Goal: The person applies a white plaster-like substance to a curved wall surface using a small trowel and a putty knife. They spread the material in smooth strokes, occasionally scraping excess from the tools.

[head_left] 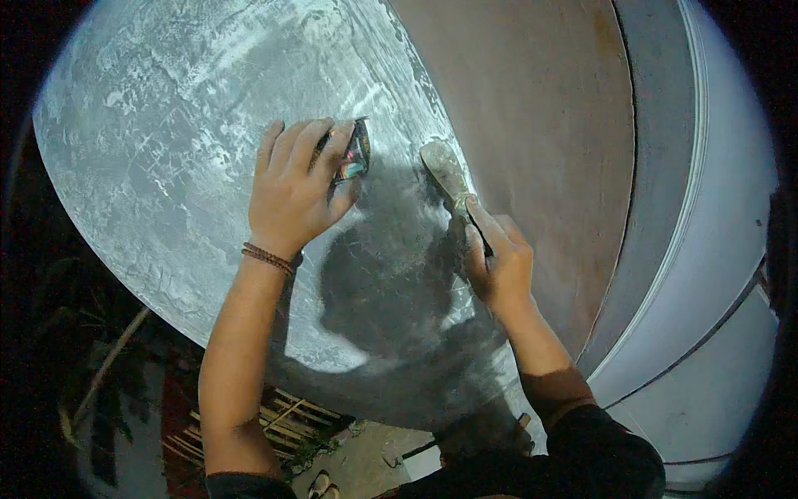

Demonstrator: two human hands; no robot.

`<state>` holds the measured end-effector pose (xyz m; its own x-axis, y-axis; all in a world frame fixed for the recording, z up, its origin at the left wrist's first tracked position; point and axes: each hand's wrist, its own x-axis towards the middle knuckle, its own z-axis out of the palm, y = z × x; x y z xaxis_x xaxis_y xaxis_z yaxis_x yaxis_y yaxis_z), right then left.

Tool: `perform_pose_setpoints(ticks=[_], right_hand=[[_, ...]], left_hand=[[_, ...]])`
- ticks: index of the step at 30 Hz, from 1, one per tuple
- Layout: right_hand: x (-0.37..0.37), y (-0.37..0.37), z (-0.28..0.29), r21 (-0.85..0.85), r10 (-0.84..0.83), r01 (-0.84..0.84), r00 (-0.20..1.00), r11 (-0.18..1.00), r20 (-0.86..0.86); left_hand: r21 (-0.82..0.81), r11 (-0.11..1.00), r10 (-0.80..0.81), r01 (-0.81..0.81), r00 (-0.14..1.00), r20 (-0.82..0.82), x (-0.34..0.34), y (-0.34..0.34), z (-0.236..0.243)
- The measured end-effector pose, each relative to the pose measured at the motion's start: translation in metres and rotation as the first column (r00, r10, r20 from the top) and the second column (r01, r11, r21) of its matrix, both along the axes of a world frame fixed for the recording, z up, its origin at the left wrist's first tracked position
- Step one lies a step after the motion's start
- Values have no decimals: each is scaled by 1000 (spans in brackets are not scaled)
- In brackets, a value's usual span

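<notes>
Ahead of the right grip [504, 264] that clamps it, a grey, round-ended metal scraper [445, 168] lies over the mottled, grey-white curved panel [183, 141]; leftward, the left grip [293, 193] is closed around a dark, colour-patched object [357, 155]. A low, even tilt should spare the panel.

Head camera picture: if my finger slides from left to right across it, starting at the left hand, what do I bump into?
Left hand → small dark shiny thing → scraper → right hand → grey strip → white panel.
</notes>
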<state>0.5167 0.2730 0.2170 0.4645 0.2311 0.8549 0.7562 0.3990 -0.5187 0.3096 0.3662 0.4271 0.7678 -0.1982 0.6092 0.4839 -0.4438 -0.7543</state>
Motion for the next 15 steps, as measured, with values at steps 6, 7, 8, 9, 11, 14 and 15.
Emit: perform_pose_setpoints(ticks=[6,7,8,9,11,14,15], right_hand=[[6,13,70,-53,-74,75,997,996,14],[8,15,83,-22,-65,66,998,998,22],[11,18,98,7,-57,56,998,998,30],[12,17,108,-5,-41,41,999,999,14],[15,20,127,-26,-83,84,995,996,56],[12,12,130,-36,-79,82,994,996,70],[12,11,132,-8,-88,89,994,996,71]], left_hand=[[-25,1000,-3,3,1000,-5,0,-1,0],[-27,1000,-5,5,1000,3,0,-2,-1],[-22,1000,-13,13,1000,-1,0,-2,-1],[-19,1000,-20,20,1000,-6,0,-2,0],[-36,999,-17,16,1000,-6,0,-3,0],[-45,999,-21,21,1000,-6,-1,-4,0],[-58,998,-19,18,1000,-9,0,-5,1]])
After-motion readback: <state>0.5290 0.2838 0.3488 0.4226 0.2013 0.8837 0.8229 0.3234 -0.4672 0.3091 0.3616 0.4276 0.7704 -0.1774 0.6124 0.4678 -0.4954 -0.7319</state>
